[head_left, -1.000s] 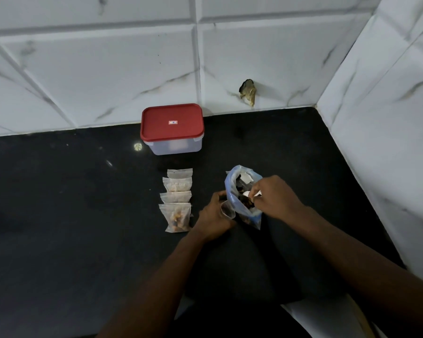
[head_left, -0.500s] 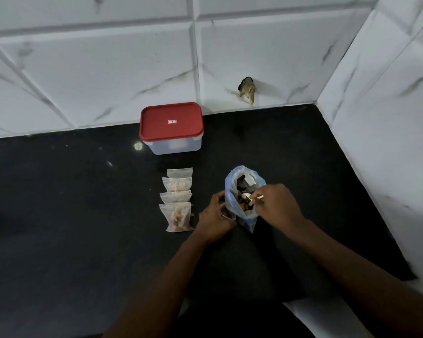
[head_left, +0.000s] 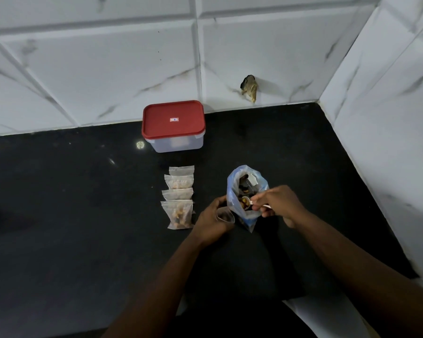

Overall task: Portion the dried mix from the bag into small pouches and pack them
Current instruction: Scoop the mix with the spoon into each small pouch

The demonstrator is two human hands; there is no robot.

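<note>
A blue-tinted plastic bag (head_left: 232,191) of dried mix stands open on the black counter (head_left: 71,215). My right hand (head_left: 277,203) pinches a small white spoon (head_left: 250,203) whose bowl sits inside the bag's mouth, loaded with mix. My left hand (head_left: 213,220) grips a small clear pouch (head_left: 226,215), held open just left of the bag. Several small pouches (head_left: 180,197) lie in a column to the left, the nearest one (head_left: 178,214) holding brown mix.
A clear plastic box with a red lid (head_left: 173,121) stands shut against the tiled back wall. A tiled side wall (head_left: 388,130) bounds the counter on the right. A damaged spot (head_left: 249,87) marks the back wall.
My right hand has drawn back a little toward the right with the spoon. My left hand has shifted the open pouch slightly lower beside the bag.
</note>
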